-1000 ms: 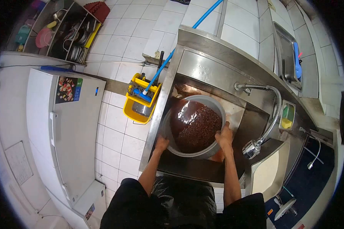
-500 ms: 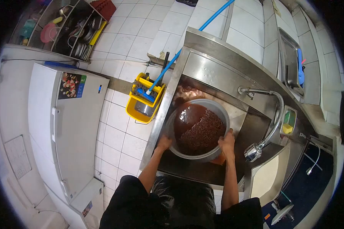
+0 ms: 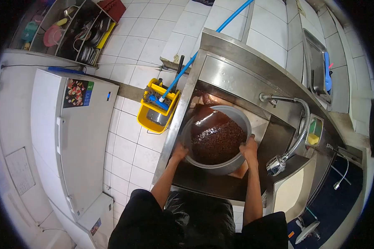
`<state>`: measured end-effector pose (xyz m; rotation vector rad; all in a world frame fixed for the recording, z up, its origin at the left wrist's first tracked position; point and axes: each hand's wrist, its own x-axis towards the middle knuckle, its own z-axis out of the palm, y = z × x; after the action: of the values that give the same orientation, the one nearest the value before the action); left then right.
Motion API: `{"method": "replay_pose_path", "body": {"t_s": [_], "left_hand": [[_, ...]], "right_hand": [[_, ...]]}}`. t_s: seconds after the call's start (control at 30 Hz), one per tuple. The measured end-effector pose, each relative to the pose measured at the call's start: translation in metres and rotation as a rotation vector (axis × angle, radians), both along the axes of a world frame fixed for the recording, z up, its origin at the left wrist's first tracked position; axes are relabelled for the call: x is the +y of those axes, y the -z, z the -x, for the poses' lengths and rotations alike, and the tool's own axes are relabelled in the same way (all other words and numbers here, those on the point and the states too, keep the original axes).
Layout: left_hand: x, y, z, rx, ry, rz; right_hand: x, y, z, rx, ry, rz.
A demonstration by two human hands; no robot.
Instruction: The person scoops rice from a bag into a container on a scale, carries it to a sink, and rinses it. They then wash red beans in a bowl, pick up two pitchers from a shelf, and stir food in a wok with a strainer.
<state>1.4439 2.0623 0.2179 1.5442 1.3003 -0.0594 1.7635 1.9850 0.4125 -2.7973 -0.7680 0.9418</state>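
A large round grey metal pot [image 3: 232, 168] is tilted away from me inside the steel sink [image 3: 278, 141]. Dark brown liquid [image 3: 207, 120] with small reddish-brown grains [image 3: 218, 145] fills it, and the liquid reaches over the far left rim. My left hand [image 3: 179, 152] is closed on the pot's left side, its fingertips partly hidden and slightly blurred. On the right side, my right hand [image 3: 249, 148] grips the pot's edge. Brown liquid also lies on the sink surface [image 3: 212, 98] beyond the pot.
A flexible metal faucet [image 3: 275, 165] hangs at the right, near a container with a sponge [image 3: 313, 138]. Left of the sink, a yellow mop bucket [image 3: 145, 117] with a blue pole [image 3: 187, 66] stands on the floor. A white fridge [image 3: 87, 145] is farther left.
The pot has tipped farther away from me, and its liquid has shifted to the far left rim. My right hand has moved slightly up and right with it.
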Motion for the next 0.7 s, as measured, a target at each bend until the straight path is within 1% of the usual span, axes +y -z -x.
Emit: {"method": "replay_pose_path", "body": {"t_s": [0.07, 0.13, 0.2, 0.27, 0.33, 0.43, 0.5, 0.57, 0.6, 0.63, 0.67, 0.7], "left_hand": [[0.009, -0.034, -0.012, 0.119, -0.031, 0.077], [0.011, -0.047, -0.015, 0.165, -0.03, 0.094], [0.01, -0.046, -0.015, 0.21, -0.027, 0.111], [0.011, -0.042, -0.012, 0.141, -0.014, 0.151], [0.006, -0.02, -0.007, 0.126, -0.024, 0.135], [0.006, -0.019, -0.006, 0.121, -0.023, 0.128], [0.008, -0.03, -0.009, 0.132, -0.008, 0.136], [0.012, -0.039, -0.014, 0.241, -0.005, 0.2], [0.008, -0.027, -0.01, 0.241, -0.004, 0.201], [0.006, -0.015, -0.007, 0.175, -0.006, 0.141], [0.008, -0.019, -0.009, 0.109, -0.009, 0.081], [0.009, -0.025, -0.01, 0.108, -0.01, 0.08]], "right_hand": [[0.002, -0.003, 0.0, 0.014, -0.037, -0.024], [0.012, -0.02, 0.002, 0.059, -0.008, -0.01], [0.014, -0.02, 0.001, 0.103, 0.022, 0.005], [0.009, -0.008, -0.001, 0.022, -0.031, 0.016], [0.013, -0.013, -0.002, 0.042, -0.014, 0.013], [0.01, -0.004, -0.006, 0.051, -0.022, 0.0], [0.011, 0.001, -0.007, 0.039, -0.044, -0.01], [0.016, 0.006, -0.01, 0.06, 0.013, 0.067], [0.018, 0.006, -0.011, 0.06, 0.014, 0.067], [0.02, 0.006, -0.011, 0.044, -0.002, 0.073], [0.023, 0.002, -0.01, 0.028, -0.019, 0.078], [0.027, -0.002, -0.008, 0.028, -0.02, 0.078]]}}
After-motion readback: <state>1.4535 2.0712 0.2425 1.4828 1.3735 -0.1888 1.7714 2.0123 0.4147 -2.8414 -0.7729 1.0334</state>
